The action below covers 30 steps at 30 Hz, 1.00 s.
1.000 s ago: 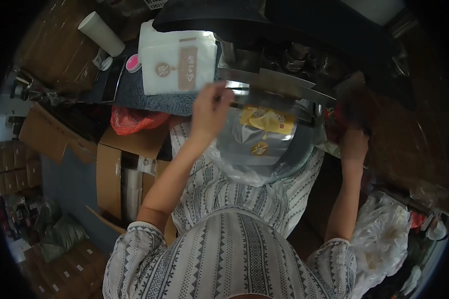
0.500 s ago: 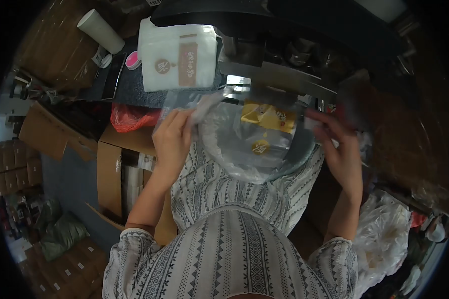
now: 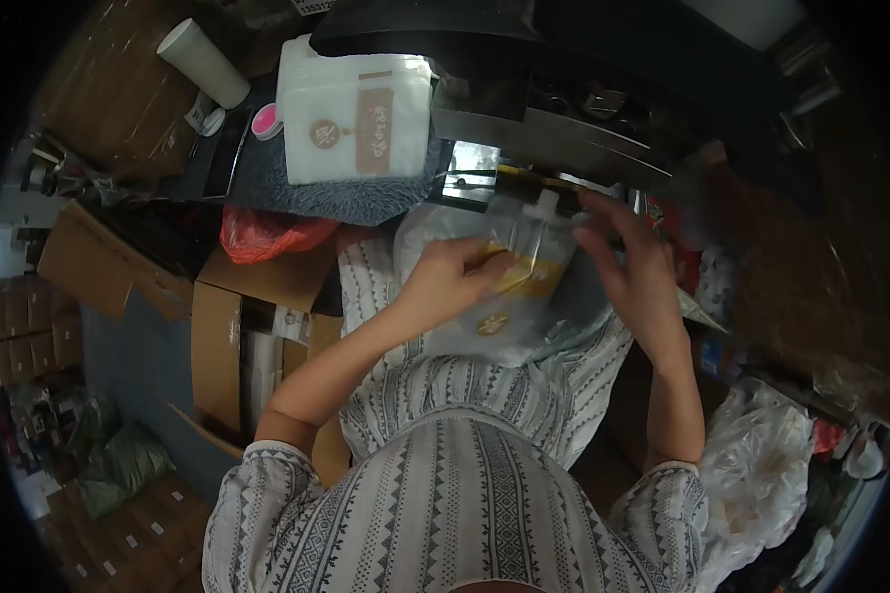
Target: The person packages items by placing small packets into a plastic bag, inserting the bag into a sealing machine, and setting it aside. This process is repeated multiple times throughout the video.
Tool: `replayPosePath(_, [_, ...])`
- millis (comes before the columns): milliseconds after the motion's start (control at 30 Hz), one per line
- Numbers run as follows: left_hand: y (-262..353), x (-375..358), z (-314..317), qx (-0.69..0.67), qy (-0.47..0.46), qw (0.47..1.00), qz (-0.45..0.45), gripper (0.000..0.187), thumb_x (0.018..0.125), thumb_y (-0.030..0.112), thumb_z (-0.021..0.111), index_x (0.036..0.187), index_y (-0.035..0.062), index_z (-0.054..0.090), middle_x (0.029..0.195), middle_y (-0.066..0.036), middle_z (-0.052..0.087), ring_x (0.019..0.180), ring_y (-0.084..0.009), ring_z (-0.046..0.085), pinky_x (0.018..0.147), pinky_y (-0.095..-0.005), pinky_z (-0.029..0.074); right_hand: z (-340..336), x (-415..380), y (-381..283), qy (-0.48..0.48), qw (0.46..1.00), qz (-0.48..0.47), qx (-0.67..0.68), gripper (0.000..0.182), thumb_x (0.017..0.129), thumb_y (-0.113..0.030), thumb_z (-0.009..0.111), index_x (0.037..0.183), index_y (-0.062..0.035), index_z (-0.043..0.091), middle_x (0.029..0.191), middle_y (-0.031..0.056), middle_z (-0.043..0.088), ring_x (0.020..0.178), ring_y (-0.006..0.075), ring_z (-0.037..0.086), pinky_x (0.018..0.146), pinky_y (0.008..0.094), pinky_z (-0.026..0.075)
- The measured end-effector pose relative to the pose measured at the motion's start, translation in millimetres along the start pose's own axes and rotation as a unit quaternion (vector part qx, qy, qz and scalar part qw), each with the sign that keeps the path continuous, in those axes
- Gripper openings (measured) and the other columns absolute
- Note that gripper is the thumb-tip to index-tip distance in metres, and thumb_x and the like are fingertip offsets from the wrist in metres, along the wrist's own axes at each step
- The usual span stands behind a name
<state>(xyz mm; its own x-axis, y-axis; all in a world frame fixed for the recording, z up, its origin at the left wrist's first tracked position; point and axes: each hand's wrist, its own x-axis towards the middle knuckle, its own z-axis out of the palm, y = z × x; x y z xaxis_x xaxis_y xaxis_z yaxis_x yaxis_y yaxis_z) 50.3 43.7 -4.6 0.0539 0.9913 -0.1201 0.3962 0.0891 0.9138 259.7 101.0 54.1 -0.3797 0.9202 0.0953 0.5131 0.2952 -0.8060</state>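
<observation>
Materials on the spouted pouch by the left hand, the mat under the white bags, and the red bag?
Spouted pouch: likely clear, glossy plastic film, being see-through with highlights; the spout looks like whitish, rigid plastic.
Mat: seems a matte, fuzzy textile, going by its shaggy edge; fibre can't be told.
Red bag: probably thin plastic film, crinkled, slightly shiny.

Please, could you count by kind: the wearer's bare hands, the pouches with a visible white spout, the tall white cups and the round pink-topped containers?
Hands: 2 (left hand, right hand)
Spouted pouch: 1
White cup: 1
Pink-topped container: 1
Total: 5
</observation>
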Motion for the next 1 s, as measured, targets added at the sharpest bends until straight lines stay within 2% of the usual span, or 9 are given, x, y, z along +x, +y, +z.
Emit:
replayPosePath(33, [-2, 11, 3, -0.108, -0.026, 0.985, -0.133, 0.022, 0.090, 0.019, 0.064, 0.093, -0.0025, 0.068, 0.075, -0.011, 0.066, 0.065, -0.0143, 0.065, 0.056, -0.0258, 0.047, -5, -2, 6, 0.000, 1.000, 0.000, 0.000, 0.028, 0.084, -0.009, 0.068, 0.111, -0.0054, 0.064, 0.100, 0.0134, 0.067, 0.084, 0.0296, 0.064, 0.074, 0.0366, 0.051])
replayPosePath(133, [-9, 41, 9, -0.284, -0.004, 0.947, -0.148, 0.031, 0.091, 0.025, 0.064, 0.095, -0.0053, 0.068, 0.073, -0.012, 0.066, 0.065, -0.0098, 0.063, 0.055, -0.0239, 0.046, -25, -11, 28, 0.048, 0.971, -0.085, -0.219, 0.029, 0.085, -0.016, 0.067, 0.112, -0.0060, 0.063, 0.099, 0.0151, 0.067, 0.088, 0.0304, 0.066, 0.073, 0.0386, 0.051])
replayPosePath(300, [-21, 40, 2, -0.150, 0.030, 0.983, -0.104, 0.039, 0.090, 0.032, 0.065, 0.100, -0.0059, 0.066, 0.081, -0.015, 0.067, 0.071, -0.0217, 0.065, 0.063, -0.0310, 0.048, -39, -4, 98, 0.090, 0.824, 0.207, -0.520, 0.026, 0.087, -0.015, 0.058, 0.112, -0.0063, 0.059, 0.100, 0.0176, 0.064, 0.093, 0.0381, 0.063, 0.077, 0.0469, 0.051])
replayPosePath(400, [-41, 46, -56, 0.219, 0.209, 0.952, 0.052, 0.048, 0.087, 0.033, 0.067, 0.116, -0.0036, 0.058, 0.108, -0.018, 0.063, 0.094, -0.0288, 0.062, 0.081, -0.0414, 0.045, -43, -2, 96, 0.120, 0.896, 0.161, -0.396, 0.028, 0.084, -0.008, 0.056, 0.112, -0.0065, 0.058, 0.104, 0.0186, 0.062, 0.095, 0.0407, 0.061, 0.078, 0.0481, 0.050])
replayPosePath(433, [-47, 49, -69, 0.441, 0.336, 0.811, 0.187, 0.055, 0.085, 0.033, 0.068, 0.125, -0.0012, 0.052, 0.122, -0.019, 0.058, 0.108, -0.0315, 0.057, 0.091, -0.0470, 0.041, -43, -4, 98, 0.119, 0.895, 0.164, -0.396, 0.028, 0.084, -0.008, 0.056, 0.112, -0.0065, 0.058, 0.104, 0.0186, 0.062, 0.095, 0.0407, 0.061, 0.078, 0.0481, 0.050])
replayPosePath(533, [-77, 17, -50, 0.512, 0.237, 0.807, 0.175, 0.066, 0.082, 0.025, 0.069, 0.137, 0.0033, 0.039, 0.133, -0.016, 0.049, 0.122, -0.0310, 0.046, 0.098, -0.0538, 0.030, -40, 2, 97, 0.119, 0.912, 0.135, -0.369, 0.028, 0.082, -0.005, 0.056, 0.110, -0.0064, 0.058, 0.106, 0.0191, 0.060, 0.096, 0.0416, 0.060, 0.077, 0.0490, 0.050])
replayPosePath(733, [-65, -17, -80, 0.386, 0.219, 0.895, 0.049, 0.028, 0.080, 0.004, 0.064, 0.108, 0.0069, 0.063, 0.096, -0.012, 0.061, 0.092, -0.0329, 0.059, 0.083, -0.0430, 0.044, -46, -7, 94, 0.134, 0.933, 0.080, -0.323, 0.020, 0.081, 0.000, 0.058, 0.100, -0.0016, 0.060, 0.103, 0.0191, 0.060, 0.093, 0.0391, 0.062, 0.074, 0.0440, 0.051])
replayPosePath(933, [-13, -36, -57, 0.287, 0.293, 0.902, 0.135, 0.015, 0.078, 0.002, 0.067, 0.092, 0.0064, 0.066, 0.085, -0.010, 0.061, 0.072, -0.0305, 0.062, 0.061, -0.0363, 0.048, -46, -14, 23, 0.098, 0.982, 0.151, -0.060, 0.018, 0.081, 0.000, 0.064, 0.099, 0.0004, 0.064, 0.094, 0.0142, 0.066, 0.083, 0.0282, 0.065, 0.072, 0.0326, 0.052])
replayPosePath(1000, [1, -34, -42, 0.290, 0.290, 0.898, 0.158, 0.015, 0.078, 0.002, 0.067, 0.092, 0.0063, 0.065, 0.083, -0.009, 0.061, 0.070, -0.0298, 0.061, 0.059, -0.0361, 0.048, -24, -12, 0, 0.008, 1.000, -0.017, -0.006, 0.019, 0.079, -0.004, 0.069, 0.097, -0.0002, 0.065, 0.093, 0.0125, 0.066, 0.083, 0.0285, 0.063, 0.071, 0.0365, 0.052])
